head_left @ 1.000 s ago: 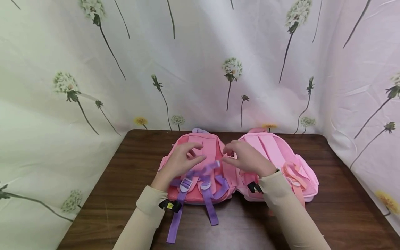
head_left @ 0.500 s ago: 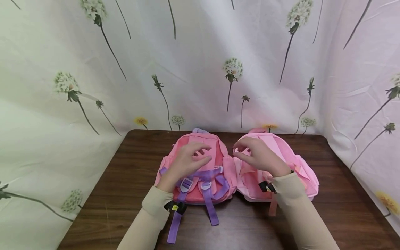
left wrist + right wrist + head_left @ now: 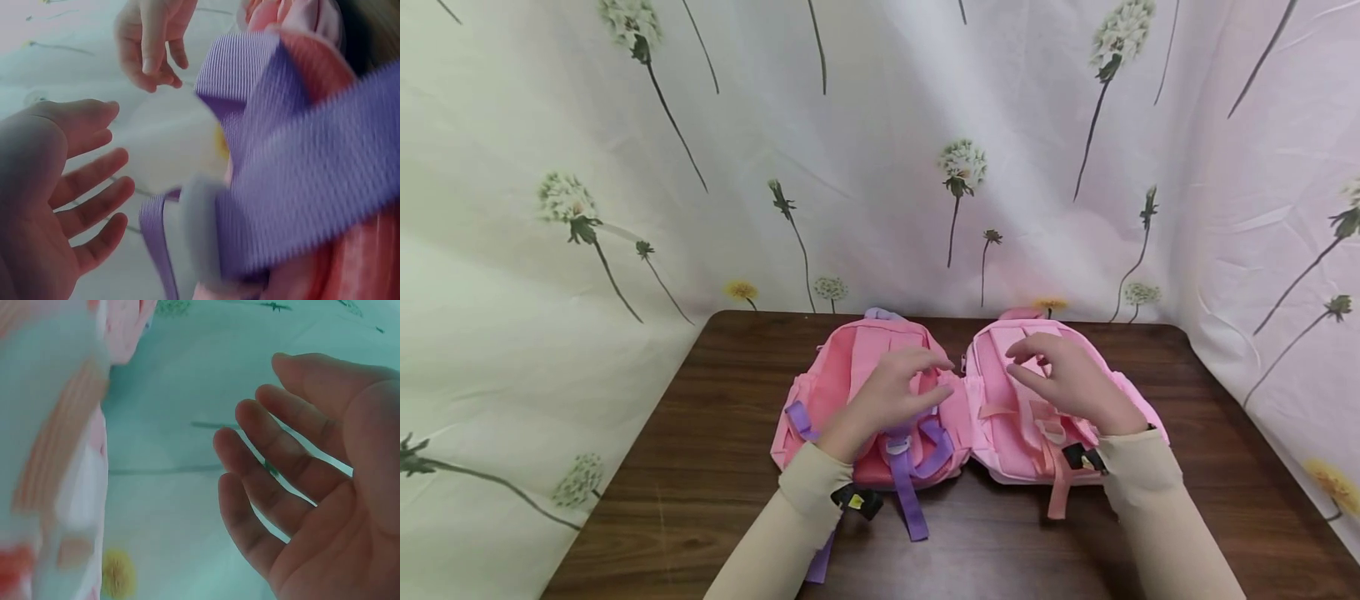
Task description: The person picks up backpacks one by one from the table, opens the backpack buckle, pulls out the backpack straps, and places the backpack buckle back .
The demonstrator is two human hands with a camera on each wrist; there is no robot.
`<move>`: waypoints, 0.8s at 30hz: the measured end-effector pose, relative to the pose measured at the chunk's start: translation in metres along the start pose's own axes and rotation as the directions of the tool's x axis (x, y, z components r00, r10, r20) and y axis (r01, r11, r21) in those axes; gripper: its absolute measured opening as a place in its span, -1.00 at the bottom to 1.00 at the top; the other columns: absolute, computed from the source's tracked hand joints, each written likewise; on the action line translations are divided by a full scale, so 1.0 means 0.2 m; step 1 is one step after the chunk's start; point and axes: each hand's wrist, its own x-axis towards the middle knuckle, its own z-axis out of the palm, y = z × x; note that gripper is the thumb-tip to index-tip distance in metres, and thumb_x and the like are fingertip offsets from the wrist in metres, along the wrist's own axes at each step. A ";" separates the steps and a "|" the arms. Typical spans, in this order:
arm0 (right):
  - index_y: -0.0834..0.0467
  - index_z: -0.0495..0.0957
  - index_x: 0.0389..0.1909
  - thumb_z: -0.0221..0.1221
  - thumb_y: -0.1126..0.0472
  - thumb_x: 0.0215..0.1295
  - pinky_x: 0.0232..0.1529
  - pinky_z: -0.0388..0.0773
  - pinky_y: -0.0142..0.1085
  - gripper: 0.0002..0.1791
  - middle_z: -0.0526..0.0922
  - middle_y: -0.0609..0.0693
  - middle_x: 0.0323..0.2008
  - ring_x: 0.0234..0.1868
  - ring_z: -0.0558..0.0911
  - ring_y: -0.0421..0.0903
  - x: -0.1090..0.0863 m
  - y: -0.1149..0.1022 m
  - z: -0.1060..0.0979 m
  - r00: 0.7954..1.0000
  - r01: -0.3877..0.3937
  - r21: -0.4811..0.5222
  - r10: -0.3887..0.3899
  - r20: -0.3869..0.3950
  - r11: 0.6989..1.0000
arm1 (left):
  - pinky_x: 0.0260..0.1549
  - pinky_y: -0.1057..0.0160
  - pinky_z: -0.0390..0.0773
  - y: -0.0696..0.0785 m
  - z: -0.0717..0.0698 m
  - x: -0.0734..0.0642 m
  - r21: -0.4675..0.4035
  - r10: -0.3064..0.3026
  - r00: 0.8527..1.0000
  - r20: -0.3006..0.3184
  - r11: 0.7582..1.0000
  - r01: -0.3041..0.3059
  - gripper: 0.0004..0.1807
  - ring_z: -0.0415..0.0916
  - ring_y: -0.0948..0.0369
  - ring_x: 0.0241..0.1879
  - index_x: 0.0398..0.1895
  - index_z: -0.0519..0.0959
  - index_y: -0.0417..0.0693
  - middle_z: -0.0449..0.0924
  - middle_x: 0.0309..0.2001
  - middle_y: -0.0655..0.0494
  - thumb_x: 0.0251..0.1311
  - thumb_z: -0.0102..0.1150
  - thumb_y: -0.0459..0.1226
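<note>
Two small backpacks lie side by side with their strap sides up. The left one [image 3: 832, 365] is coral pink with purple webbing straps [image 3: 908, 498] and a pale buckle [image 3: 897, 446]. Lighter pink, the right backpack [image 3: 988, 367] has peach straps [image 3: 1059, 492]. Over the left backpack hovers my left hand [image 3: 891, 392], fingers loosely bent and nothing in them; in the left wrist view purple webbing [image 3: 312, 187] fills the right side. My right hand [image 3: 1063, 379] hangs above the right backpack, its bent fingers [image 3: 262, 481] likewise holding nothing.
Both backpacks rest on a dark brown wooden table [image 3: 700, 467], near its far edge. A white curtain [image 3: 865, 167] printed with dandelions hangs behind and at both sides. A black wrist camera [image 3: 857, 502] sits on the left sleeve.
Both hands have moved to the right above the backpacks, still holding nothing. The purple strap end that stuck up over the left backpack has dropped down. The backpacks stay in place.
</note>
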 end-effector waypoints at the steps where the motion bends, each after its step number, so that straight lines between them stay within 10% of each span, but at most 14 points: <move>1: 0.16 0.75 -0.10 0.42 0.29 0.31 -0.12 0.68 0.02 -0.82 0.79 -0.04 -0.19 -0.13 0.74 -0.04 -0.01 0.01 -0.02 1.000 -0.002 -0.008 0.002 -0.009 1.000 | 0.02 0.11 0.65 0.01 0.01 0.01 0.000 -0.001 1.000 0.006 1.000 0.001 -0.72 0.66 0.11 -0.07 0.03 0.73 -0.11 0.78 -0.05 0.02 0.31 0.41 -0.22; 17: 0.15 0.75 0.00 0.46 0.09 0.30 0.07 0.61 0.20 -0.68 0.77 0.00 -0.07 0.00 0.69 0.10 -0.29 0.16 -0.15 0.971 -0.172 -0.055 0.179 0.159 0.983 | 0.12 0.24 0.60 0.21 0.15 0.14 0.062 -0.055 0.984 0.172 0.997 0.045 -0.65 0.66 0.13 0.09 0.14 0.71 -0.07 0.74 0.09 0.08 0.37 0.39 -0.14; 24: 0.12 0.79 -0.07 0.54 0.20 0.15 -0.03 0.66 -0.02 -0.69 0.77 -0.12 -0.17 -0.16 0.63 -0.12 -0.36 0.22 -0.11 0.950 -0.136 -0.141 0.170 0.261 0.981 | 0.07 0.41 0.57 0.27 0.19 0.19 0.076 -0.022 0.979 0.205 0.997 0.007 -0.67 0.66 0.21 0.05 0.14 0.72 -0.02 0.74 0.08 0.14 0.39 0.37 -0.12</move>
